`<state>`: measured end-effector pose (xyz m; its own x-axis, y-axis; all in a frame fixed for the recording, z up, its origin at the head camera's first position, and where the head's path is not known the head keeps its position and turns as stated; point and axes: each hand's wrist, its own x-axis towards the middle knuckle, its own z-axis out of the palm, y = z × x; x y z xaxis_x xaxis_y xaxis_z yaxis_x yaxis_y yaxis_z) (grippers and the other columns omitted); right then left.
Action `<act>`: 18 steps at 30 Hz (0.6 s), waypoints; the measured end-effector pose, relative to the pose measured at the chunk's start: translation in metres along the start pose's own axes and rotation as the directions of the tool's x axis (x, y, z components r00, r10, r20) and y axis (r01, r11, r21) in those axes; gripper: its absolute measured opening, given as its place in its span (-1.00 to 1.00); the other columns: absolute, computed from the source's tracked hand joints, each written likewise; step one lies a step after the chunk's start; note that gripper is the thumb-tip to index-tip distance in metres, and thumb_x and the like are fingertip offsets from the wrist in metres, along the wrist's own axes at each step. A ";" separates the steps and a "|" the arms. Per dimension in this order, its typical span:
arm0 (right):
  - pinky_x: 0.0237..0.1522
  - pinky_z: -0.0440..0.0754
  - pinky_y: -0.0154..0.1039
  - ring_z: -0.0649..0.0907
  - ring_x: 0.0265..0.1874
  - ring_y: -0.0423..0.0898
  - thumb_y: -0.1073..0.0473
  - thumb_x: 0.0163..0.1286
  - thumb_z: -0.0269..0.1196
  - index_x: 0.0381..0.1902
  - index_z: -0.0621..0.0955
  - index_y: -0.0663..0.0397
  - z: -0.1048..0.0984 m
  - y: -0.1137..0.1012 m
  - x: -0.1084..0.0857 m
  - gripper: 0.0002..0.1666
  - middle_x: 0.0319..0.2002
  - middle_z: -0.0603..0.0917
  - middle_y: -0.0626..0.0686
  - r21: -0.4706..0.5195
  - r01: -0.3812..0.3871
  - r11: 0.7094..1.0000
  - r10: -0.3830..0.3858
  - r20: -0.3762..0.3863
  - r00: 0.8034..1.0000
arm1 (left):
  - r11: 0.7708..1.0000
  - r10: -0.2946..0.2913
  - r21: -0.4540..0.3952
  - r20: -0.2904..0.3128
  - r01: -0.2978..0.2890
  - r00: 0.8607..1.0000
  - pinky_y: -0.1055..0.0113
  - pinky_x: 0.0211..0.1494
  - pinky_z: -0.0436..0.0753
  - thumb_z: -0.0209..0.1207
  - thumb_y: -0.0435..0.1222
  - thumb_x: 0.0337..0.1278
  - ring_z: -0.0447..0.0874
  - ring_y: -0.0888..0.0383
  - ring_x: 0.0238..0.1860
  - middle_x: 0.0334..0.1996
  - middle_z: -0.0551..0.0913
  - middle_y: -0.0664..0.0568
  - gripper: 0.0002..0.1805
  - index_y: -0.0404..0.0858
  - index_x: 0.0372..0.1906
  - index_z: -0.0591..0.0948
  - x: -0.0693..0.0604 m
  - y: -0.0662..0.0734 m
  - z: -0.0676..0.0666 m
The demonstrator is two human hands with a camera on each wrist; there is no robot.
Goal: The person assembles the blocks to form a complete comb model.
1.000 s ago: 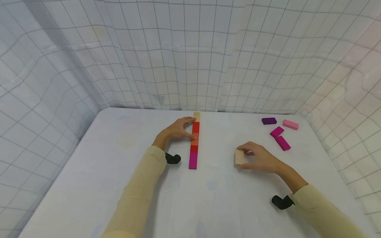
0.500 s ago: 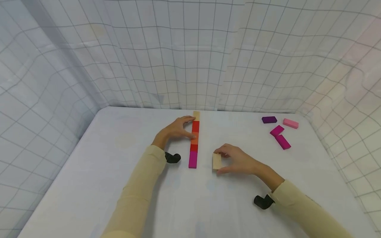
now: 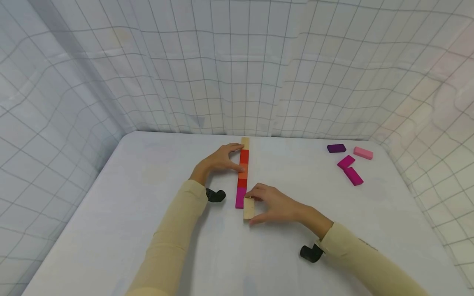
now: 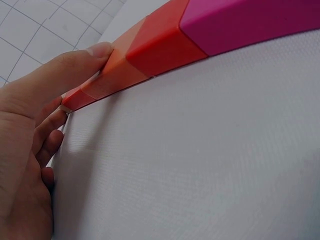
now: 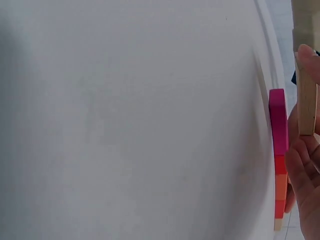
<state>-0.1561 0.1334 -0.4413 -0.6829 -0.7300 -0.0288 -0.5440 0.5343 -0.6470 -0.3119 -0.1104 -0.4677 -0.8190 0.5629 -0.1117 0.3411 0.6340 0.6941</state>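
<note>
A straight row of blocks runs toward the far edge: a magenta block [image 3: 240, 198] nearest, then a red block [image 3: 242, 183], an orange block [image 3: 242, 172], another red block [image 3: 244, 156] and a tan block [image 3: 245, 143]. My left hand [image 3: 221, 159] lies along the row's left side, its thumb touching the orange block in the left wrist view and its fingers by the far end. My right hand [image 3: 283, 205] grips a plain wooden block [image 3: 249, 209] by its two ends, beside the row's near end. The right wrist view shows this wooden block [image 5: 306, 102] off the table.
At the table's far right lie a dark purple block [image 3: 336, 148], a pink block [image 3: 363, 153] and two magenta blocks [image 3: 353, 176]. White gridded curtains [image 3: 237, 74] enclose the white table [image 3: 207, 255] at the back and sides.
My right hand has carried the wooden block leftward, from mid-right of the table to the near end of the row. My left hand has stayed at the row.
</note>
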 end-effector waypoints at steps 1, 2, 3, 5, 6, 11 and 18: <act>0.15 0.58 -0.21 0.54 0.04 -0.17 -0.16 0.20 0.56 0.26 0.61 0.10 0.002 -0.001 0.002 -0.23 0.08 0.56 -0.12 -0.007 0.009 1.000 -0.009 0.008 1.000 | 1.000 0.004 -0.001 -0.002 -0.004 1.000 -0.16 0.56 0.07 0.47 0.05 0.04 -0.01 -0.06 0.60 0.61 0.15 -0.07 0.05 -0.12 0.62 0.27 0.000 0.001 0.000; 0.16 0.57 -0.22 0.54 0.05 -0.18 -0.16 0.21 0.55 0.26 0.61 0.09 0.004 -0.003 0.003 -0.23 0.08 0.56 -0.12 -0.009 0.015 1.000 -0.015 0.017 1.000 | 1.000 0.006 -0.001 -0.002 -0.006 1.000 -0.16 0.56 0.07 0.47 0.04 0.03 -0.01 -0.06 0.60 0.61 0.16 -0.07 0.05 -0.11 0.62 0.27 0.000 0.001 -0.001; 0.17 0.57 -0.22 0.53 0.05 -0.19 -0.16 0.21 0.55 0.26 0.61 0.09 0.006 -0.004 0.005 -0.24 0.08 0.56 -0.12 -0.015 0.023 1.000 -0.022 0.025 0.999 | 1.000 0.008 -0.001 -0.002 -0.008 1.000 -0.16 0.56 0.07 0.47 0.05 0.03 -0.01 -0.06 0.60 0.61 0.16 -0.07 0.05 -0.12 0.62 0.27 -0.001 0.002 -0.001; 0.19 0.55 -0.23 0.53 0.06 -0.20 -0.17 0.22 0.54 0.25 0.62 0.09 0.010 -0.006 0.006 -0.25 0.09 0.55 -0.12 -0.034 0.038 0.999 -0.037 0.041 0.998 | 1.000 0.011 -0.002 -0.002 -0.011 1.000 -0.15 0.56 0.07 0.47 0.05 0.03 -0.01 -0.06 0.60 0.61 0.15 -0.07 0.05 -0.12 0.62 0.27 -0.001 0.002 -0.001; 0.19 0.55 -0.24 0.52 0.06 -0.21 -0.18 0.22 0.54 0.25 0.62 0.08 0.012 -0.007 0.007 -0.25 0.09 0.55 -0.12 -0.049 0.041 0.998 -0.039 0.048 0.998 | 1.000 0.011 -0.004 -0.001 -0.011 1.000 -0.15 0.56 0.06 0.47 0.04 0.03 -0.01 -0.06 0.60 0.61 0.15 -0.07 0.05 -0.12 0.62 0.27 -0.001 0.003 -0.001; 0.14 0.55 -0.30 0.50 0.01 -0.22 -0.19 0.20 0.56 0.28 0.62 0.06 0.019 -0.011 0.009 -0.21 0.06 0.52 -0.12 -0.118 0.036 0.992 -0.029 0.059 0.998 | 1.000 0.016 -0.011 0.000 -0.016 1.000 -0.15 0.56 0.07 0.47 0.03 0.03 0.00 -0.06 0.60 0.60 0.16 -0.08 0.05 -0.13 0.62 0.27 -0.001 0.006 -0.001; 0.01 0.55 -0.37 0.48 -0.08 -0.23 -0.22 0.14 0.58 0.28 0.63 0.02 0.023 -0.014 0.009 -0.17 0.00 0.49 -0.14 -0.171 0.019 0.985 -0.009 0.057 0.998 | 1.000 0.010 0.003 -0.006 -0.010 1.000 -0.14 0.56 0.08 0.47 0.04 0.03 -0.01 -0.05 0.60 0.61 0.15 -0.06 0.05 -0.11 0.62 0.27 0.000 0.001 0.000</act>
<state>-0.1435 0.1091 -0.4503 -0.6488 -0.7580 -0.0667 -0.6319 0.5856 -0.5077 -0.3119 -0.1095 -0.4666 -0.8186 0.5656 -0.1004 0.3506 0.6303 0.6926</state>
